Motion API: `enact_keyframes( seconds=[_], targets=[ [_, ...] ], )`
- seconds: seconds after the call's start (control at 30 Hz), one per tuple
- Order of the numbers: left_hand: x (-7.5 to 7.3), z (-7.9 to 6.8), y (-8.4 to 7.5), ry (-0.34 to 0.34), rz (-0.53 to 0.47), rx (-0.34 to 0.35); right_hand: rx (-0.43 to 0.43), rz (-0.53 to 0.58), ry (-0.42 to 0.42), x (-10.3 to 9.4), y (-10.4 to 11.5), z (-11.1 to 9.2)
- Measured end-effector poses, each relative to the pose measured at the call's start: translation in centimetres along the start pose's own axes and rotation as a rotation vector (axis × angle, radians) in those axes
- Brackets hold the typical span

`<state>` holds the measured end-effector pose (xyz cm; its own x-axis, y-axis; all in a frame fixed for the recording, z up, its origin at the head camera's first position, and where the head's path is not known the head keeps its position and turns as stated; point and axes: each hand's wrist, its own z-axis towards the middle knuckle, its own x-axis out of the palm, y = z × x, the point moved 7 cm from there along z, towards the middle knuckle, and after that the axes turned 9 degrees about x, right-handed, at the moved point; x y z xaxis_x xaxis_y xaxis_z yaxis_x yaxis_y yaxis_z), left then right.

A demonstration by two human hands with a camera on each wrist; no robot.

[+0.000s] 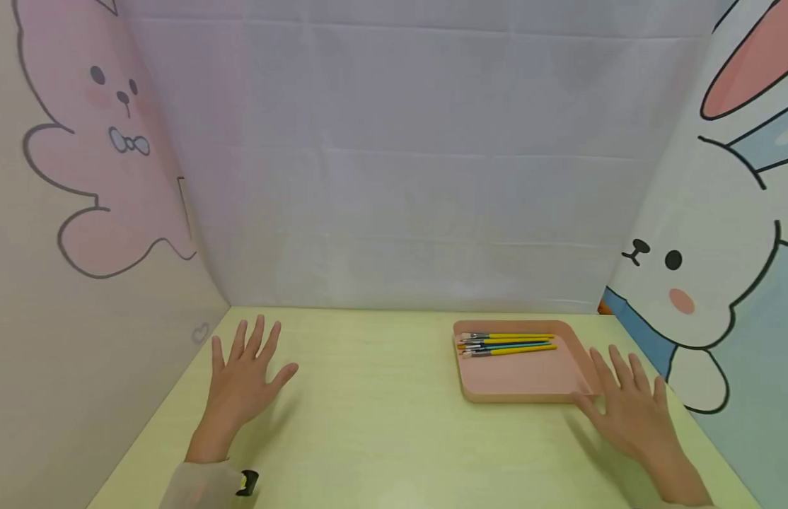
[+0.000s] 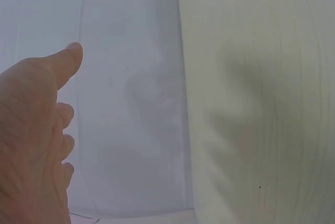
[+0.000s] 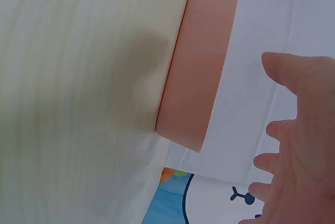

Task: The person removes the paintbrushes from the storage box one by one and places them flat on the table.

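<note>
My left hand [image 1: 241, 382] is spread above the left side of the table, fingers straight and holding nothing. The left wrist view shows its thumb [image 2: 68, 64] out and its shadow on the wood. On the right, my right hand [image 1: 632, 413] is spread too, its thumb overlapping the front right corner of a pink tray [image 1: 524, 382] in the head view. Several paintbrushes [image 1: 515, 348] with yellow, blue and teal handles lie in a loose bunch at the tray's back left, bristles to the left. In the right wrist view the tray's side wall [image 3: 196, 67] stands beyond the thumb.
The pale wooden table [image 1: 368, 410] meets a white cloth backdrop [image 1: 400, 177] at the back. A side panel with a pink cartoon animal [image 1: 101, 233] stands at left, one with a white rabbit [image 1: 706, 283] at right. A dark band [image 1: 247, 483] shows at the left sleeve.
</note>
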<state>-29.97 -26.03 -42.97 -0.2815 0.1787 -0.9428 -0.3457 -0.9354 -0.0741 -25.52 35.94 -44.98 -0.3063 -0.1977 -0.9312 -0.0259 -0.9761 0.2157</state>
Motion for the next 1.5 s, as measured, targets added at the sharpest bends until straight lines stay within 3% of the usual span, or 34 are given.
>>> enact_keyframes(
  seconds=[0.43,0.83,1.07,1.3,1.5],
  targets=[
    [-0.2,1.1,-1.6,-0.013,-0.065,0.019,-0.039,0.016,-0.029,-0.9,-0.9,1.8],
    [0.4,2.9,-4.7,-0.031,-0.162,0.06,-0.057,0.137,-0.013,-1.6,-1.6,3.8],
    [1.2,4.2,-7.5,-0.026,-0.319,0.069,-0.023,0.278,-0.007,-1.3,-1.9,4.4],
    [2.5,5.2,-10.5,0.039,-0.487,0.057,0.004,0.292,0.04,-0.6,-2.2,4.9],
    [3.8,6.2,-12.9,0.032,-0.587,0.074,0.016,0.308,0.068,0.2,-3.0,5.3]
  ],
)
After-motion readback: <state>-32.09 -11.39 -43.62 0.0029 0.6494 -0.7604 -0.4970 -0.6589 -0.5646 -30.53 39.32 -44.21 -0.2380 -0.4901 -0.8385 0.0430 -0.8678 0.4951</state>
